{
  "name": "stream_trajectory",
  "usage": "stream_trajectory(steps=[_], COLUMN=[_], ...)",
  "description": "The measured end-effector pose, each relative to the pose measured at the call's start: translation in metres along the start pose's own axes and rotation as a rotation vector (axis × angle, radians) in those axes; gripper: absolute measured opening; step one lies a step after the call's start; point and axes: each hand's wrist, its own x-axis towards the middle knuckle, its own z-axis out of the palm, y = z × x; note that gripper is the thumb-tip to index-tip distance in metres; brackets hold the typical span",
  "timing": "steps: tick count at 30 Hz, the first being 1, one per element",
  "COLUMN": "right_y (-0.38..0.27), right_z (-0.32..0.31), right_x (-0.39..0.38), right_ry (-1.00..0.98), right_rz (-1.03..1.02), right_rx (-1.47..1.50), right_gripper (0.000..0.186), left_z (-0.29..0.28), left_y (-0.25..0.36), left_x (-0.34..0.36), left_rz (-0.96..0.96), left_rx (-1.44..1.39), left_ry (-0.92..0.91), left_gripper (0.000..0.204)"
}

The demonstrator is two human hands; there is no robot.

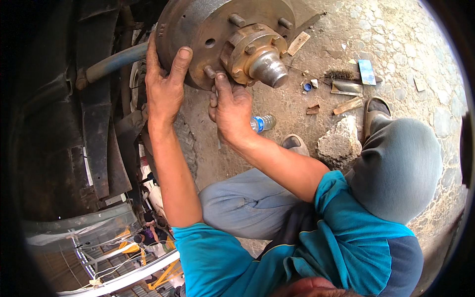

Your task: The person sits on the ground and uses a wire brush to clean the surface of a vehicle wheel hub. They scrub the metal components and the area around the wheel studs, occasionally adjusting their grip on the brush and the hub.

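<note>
A rusty brown brake drum with wheel studs is at the top, around a hub with a bare metal end cap. My left hand grips the drum's left rim, thumb on the front face and fingers reaching behind the edge. At the lower rim is my right hand, fingers curled and thumb tip just under a wheel stud. What those fingers hold is hidden; a thin grey end shows below them.
A blue-grey bar and dark vehicle parts lie left. On the ground are a plastic bottle, a concrete lump, a wire brush, a blue box, a blue cap and wood scraps.
</note>
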Motion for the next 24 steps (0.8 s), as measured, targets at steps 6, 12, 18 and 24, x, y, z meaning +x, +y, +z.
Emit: stream_trajectory(steps=[6,12,18,24], right_y=[-0.001,0.004,0.01,0.006], right_z=[-0.004,-0.006,-0.005,-0.005], right_x=[0.004,0.009,0.012,0.008], right_ry=[0.016,0.006,0.029,0.042], right_rz=[0.02,-0.001,-0.013,-0.025], right_rx=[-0.041,-0.038,-0.159,-0.128], right_gripper=[0.041,0.038,0.034,0.034], left_z=[0.005,0.003,0.0,0.0], left_y=[0.001,0.006,0.002,-0.005], left_x=[-0.003,-0.001,-0.003,-0.002], left_rz=[0.013,0.01,0.002,0.022], left_rx=[-0.016,-0.009,-0.055,-0.019], left_ry=[0.026,0.002,-0.015,-0.003], left_gripper=[0.088,0.089,0.09,0.088])
